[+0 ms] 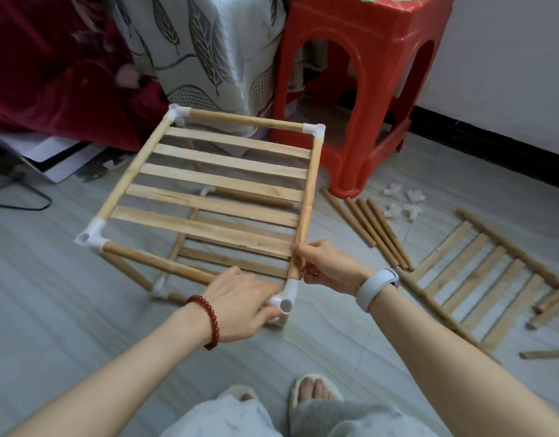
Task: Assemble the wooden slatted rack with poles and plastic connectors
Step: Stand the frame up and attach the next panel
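Left hand (240,305) clamped over the near white corner connector (286,302), fingers curled around it. Right hand (327,266) pinching the right side pole (308,200) just above that connector, fingers pressed together on the wood. Slatted rack (215,181) held tilted above the floor (67,279), lower tier beneath. Spare poles (377,228) and loose connectors (404,203) lying near a red stool (360,89); another slatted panel (480,279) flat at right.
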Motion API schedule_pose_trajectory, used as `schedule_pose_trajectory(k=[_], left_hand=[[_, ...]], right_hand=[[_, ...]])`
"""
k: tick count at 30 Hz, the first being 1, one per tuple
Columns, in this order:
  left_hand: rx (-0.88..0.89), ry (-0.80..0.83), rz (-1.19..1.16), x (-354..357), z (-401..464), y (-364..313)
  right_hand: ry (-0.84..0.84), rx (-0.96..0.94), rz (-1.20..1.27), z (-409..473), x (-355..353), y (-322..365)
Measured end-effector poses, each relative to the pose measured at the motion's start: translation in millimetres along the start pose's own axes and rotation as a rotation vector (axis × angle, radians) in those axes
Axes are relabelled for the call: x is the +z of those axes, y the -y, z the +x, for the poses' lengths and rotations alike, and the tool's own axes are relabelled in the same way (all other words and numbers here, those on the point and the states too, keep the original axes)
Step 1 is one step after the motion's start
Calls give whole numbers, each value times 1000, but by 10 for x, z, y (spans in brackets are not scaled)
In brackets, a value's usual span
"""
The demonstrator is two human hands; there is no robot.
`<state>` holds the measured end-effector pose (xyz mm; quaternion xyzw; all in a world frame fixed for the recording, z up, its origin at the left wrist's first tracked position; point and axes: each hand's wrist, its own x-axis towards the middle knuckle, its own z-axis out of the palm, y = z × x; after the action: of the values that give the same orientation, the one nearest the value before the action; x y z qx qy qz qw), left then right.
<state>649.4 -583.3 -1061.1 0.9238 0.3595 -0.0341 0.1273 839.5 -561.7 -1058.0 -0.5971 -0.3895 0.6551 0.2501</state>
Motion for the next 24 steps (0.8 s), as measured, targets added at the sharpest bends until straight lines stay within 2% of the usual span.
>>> schedule_pose_trajectory(k=[5, 9, 11, 24], left_hand=[[-151, -202, 68, 46, -158, -146], [-159, -454, 57, 125, -196, -282], [-178, -527, 71, 181, -192, -294], [-252, -545, 57, 190, -148, -316]], right_hand=[[35, 11, -113, -12, 283, 24], [-93, -66, -264, 10, 418, -63], [-128, -95, -290, 14, 436, -86], [-88, -135, -273, -26, 437, -141]])
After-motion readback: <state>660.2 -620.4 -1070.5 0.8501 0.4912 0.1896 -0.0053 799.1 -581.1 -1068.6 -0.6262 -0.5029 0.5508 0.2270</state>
